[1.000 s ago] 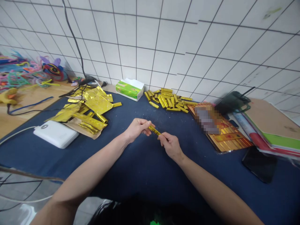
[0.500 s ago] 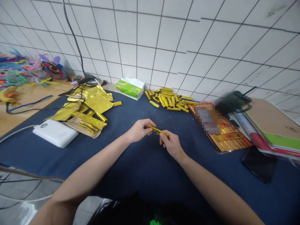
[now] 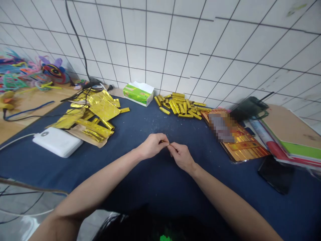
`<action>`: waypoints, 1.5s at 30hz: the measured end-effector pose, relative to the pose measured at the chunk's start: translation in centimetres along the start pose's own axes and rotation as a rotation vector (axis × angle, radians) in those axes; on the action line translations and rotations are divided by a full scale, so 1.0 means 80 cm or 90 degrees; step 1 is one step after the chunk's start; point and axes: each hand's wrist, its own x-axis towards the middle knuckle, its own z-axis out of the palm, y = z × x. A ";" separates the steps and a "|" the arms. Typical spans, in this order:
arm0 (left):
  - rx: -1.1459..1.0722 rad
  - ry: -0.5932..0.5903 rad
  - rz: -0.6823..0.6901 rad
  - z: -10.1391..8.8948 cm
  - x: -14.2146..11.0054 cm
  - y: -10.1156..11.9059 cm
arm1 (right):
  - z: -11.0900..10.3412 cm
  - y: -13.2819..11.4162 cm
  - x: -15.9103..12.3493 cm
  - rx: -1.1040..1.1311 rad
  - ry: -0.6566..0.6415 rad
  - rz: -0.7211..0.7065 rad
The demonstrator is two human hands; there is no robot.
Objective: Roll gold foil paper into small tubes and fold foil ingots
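The left hand (image 3: 152, 146) and right hand (image 3: 181, 156) pinch a small gold foil piece (image 3: 164, 142), mostly hidden between their fingertips, above the navy surface (image 3: 140, 187). Crumpled gold foil sheets (image 3: 104, 110) lie ahead-left; rolled gold foil sticks (image 3: 178, 105) lie heaped ahead, beside a green tissue box (image 3: 138, 93).

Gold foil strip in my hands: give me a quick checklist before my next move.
Small gold foil strip held: cannot tell, mostly hidden between left hand and right hand.
Hands together: ok, touching above the dark blue cloth.
Rolled gold foil tubes: ok, heaped apart from the hands.
Crumpled gold foil sheets: not ok, black cable lies across them.
White power bank: ok, apart from the hands.
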 end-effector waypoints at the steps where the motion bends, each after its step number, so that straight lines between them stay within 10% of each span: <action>1: 0.012 0.001 0.010 0.002 -0.001 0.002 | 0.000 -0.002 -0.001 -0.016 0.006 -0.014; 12: 0.011 0.089 -0.023 -0.027 0.005 -0.009 | -0.005 0.001 -0.001 -0.049 0.065 0.002; 20: -0.291 0.074 -0.134 -0.033 0.012 -0.018 | 0.000 0.008 -0.003 -0.132 0.135 -0.046; 34: -0.377 0.102 -0.123 -0.033 0.013 -0.016 | 0.006 0.005 -0.003 0.185 0.059 0.123; 45: -0.115 -0.138 -0.063 -0.029 0.002 -0.006 | 0.004 0.010 0.015 0.498 0.198 0.258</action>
